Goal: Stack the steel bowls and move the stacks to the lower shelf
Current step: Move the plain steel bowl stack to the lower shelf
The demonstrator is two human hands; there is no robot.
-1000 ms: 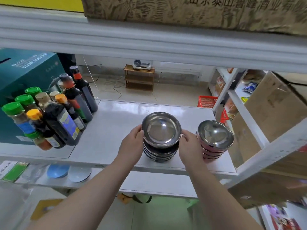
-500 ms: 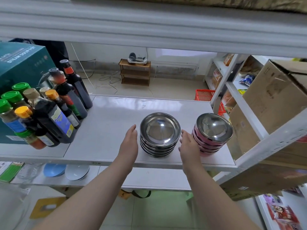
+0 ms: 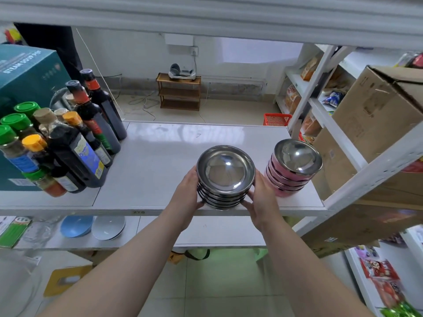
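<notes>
A stack of several steel bowls (image 3: 225, 172) sits near the front edge of the white middle shelf (image 3: 155, 161). My left hand (image 3: 186, 193) presses against its left side and my right hand (image 3: 261, 197) against its right side, fingers curled under the lower bowls. To the right stands a second stack of steel bowls with pink outsides (image 3: 294, 168), touched by neither hand. The lower shelf (image 3: 206, 229) runs below, partly hidden behind my forearms.
Dark sauce bottles (image 3: 75, 143) and a teal box (image 3: 27, 76) crowd the shelf's left. A blue bowl (image 3: 76, 225) and a white bowl (image 3: 108, 226) rest on the lower shelf's left. Cardboard boxes (image 3: 377, 115) and a white upright (image 3: 370, 170) close off the right.
My hands had come off the stack half a second ago, fingers apart beside it. Now both hands are closed on its sides again.
</notes>
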